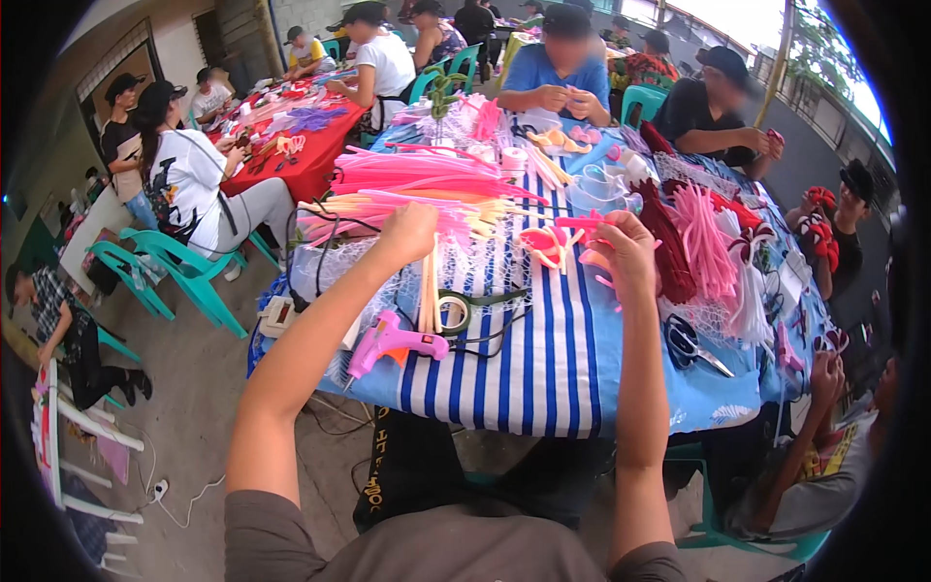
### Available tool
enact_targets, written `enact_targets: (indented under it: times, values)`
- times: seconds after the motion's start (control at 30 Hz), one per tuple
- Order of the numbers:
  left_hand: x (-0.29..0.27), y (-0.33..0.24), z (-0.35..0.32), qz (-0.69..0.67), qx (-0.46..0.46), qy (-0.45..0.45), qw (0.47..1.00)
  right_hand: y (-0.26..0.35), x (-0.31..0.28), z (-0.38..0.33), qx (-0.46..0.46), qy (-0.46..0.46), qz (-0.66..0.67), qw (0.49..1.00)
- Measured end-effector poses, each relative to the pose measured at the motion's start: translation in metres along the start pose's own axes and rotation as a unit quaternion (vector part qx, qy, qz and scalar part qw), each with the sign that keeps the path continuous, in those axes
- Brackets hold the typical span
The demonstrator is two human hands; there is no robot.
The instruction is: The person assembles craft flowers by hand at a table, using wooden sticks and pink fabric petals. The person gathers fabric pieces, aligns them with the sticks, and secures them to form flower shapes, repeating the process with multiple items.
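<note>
My left hand [407,233] reaches forward over the blue-and-white striped tablecloth [543,359] and closes on a cream pipe-cleaner stem [427,291] near the heap of pink and cream pipe cleaners [417,184]. My right hand [626,254] is raised over the table and grips a bent pink pipe-cleaner piece [587,225]. Between the hands lies a small pink and cream formed shape [548,244]. A pink glue gun [393,341] rests near the table's front left, beside a roll of tape [452,312].
Dark red and pink pipe-cleaner bundles [693,242] and scissors [689,344] lie to the right. Other people sit around this table and at a red table [310,155] behind. Teal plastic chairs [179,267] stand on the left; cables trail on the floor.
</note>
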State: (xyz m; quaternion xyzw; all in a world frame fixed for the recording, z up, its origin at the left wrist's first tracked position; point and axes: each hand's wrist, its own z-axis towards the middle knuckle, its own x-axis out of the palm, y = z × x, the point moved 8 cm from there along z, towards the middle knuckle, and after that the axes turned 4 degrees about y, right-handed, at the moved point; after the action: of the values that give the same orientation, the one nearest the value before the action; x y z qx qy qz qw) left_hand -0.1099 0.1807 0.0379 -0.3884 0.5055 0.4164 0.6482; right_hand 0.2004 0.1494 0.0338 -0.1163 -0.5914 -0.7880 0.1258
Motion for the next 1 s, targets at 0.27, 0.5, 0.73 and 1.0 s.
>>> enact_targets:
  times: [0.27, 0.5, 0.73, 1.0]
  values:
    - [0.003, 0.005, -0.005, -0.028, -0.061, -0.044, 0.997, 0.004, -0.022, -0.003, -0.017, -0.038, 0.076, 0.996]
    - [-0.019, 0.006, 0.004, -0.092, -0.057, -0.037, 0.993, 0.003, -0.038, -0.001, -0.023, -0.041, 0.082, 0.996]
    - [-0.035, 0.029, -0.003, -0.179, -0.126, -0.036, 0.975, 0.000, -0.055, 0.005, -0.037, -0.047, 0.116, 0.991]
    - [-0.058, 0.025, 0.001, -0.410, -0.096, 0.014, 0.907, 0.009, -0.069, 0.004, -0.031, -0.064, 0.137, 0.988]
